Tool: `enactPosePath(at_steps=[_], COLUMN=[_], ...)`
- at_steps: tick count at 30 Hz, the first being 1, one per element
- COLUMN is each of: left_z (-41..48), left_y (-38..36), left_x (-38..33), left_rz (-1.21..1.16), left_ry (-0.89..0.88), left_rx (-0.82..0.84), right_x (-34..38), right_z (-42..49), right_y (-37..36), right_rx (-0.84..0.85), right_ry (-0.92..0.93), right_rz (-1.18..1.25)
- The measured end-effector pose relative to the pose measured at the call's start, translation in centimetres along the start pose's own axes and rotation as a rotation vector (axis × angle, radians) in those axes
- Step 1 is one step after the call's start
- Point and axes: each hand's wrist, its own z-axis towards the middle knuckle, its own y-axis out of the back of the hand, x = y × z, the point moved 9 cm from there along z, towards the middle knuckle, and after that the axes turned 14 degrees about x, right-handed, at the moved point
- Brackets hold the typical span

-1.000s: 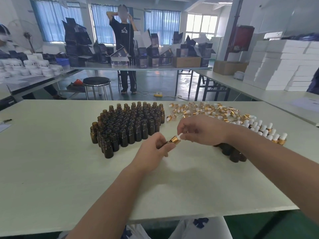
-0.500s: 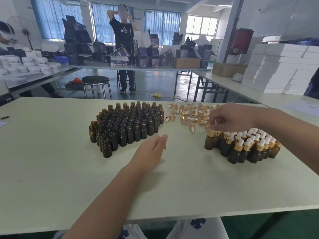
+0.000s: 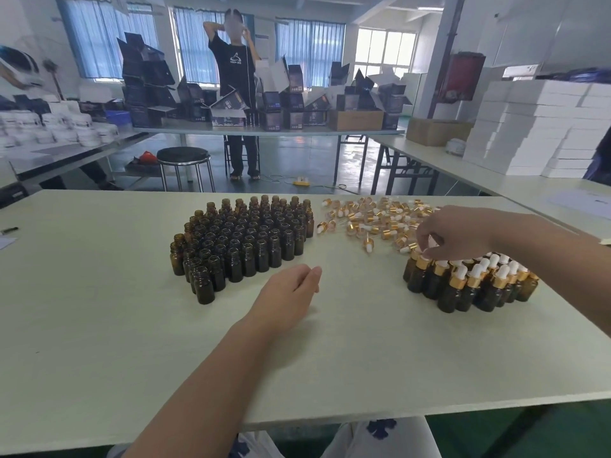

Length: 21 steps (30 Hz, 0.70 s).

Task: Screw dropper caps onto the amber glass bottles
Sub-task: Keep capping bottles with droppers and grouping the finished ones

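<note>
The uncapped amber bottles (image 3: pixel 244 246) stand upright and tightly packed at centre-left on the table (image 3: pixel 99 325). The loose dropper caps (image 3: pixel 373 219), gold collars with white bulbs, lie scattered to their right. The left hand (image 3: pixel 287 292) rests flat near the open bottles, fingers straight, holding nothing. The right hand (image 3: pixel 456 234) arches over the capped bottles (image 3: pixel 469 282) at right, fingertips pinching the bulb of the corner bottle (image 3: pixel 418 274).

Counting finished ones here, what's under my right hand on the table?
Below the right hand stands the far edge of the capped bottles; its fingertips are at the leftmost one. The hand hides any bottles or loose caps behind it, and whether it pinches that cap.
</note>
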Motion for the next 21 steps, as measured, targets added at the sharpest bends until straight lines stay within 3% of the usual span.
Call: enactPosePath(at_steps=[4,12,21], left_z=[0.1,0.1,0.2], left_y=[0.0,0.0,0.1], left_x=[0.0,0.2,0.2], left_rz=[0.019,0.018,0.039], left_ry=[0.006,0.017,0.011], left_rx=[0.005,0.005,-0.009], right_x=[-0.4,2.9,5.2], right_z=[0.1,2.5,10.5], right_y=[0.1,3.9,-0.1], right_rx=[0.036,-0.185,0.112], right_ry=[-0.062,-0.068,-0.237], right_rz=[0.019,0.143,0.091])
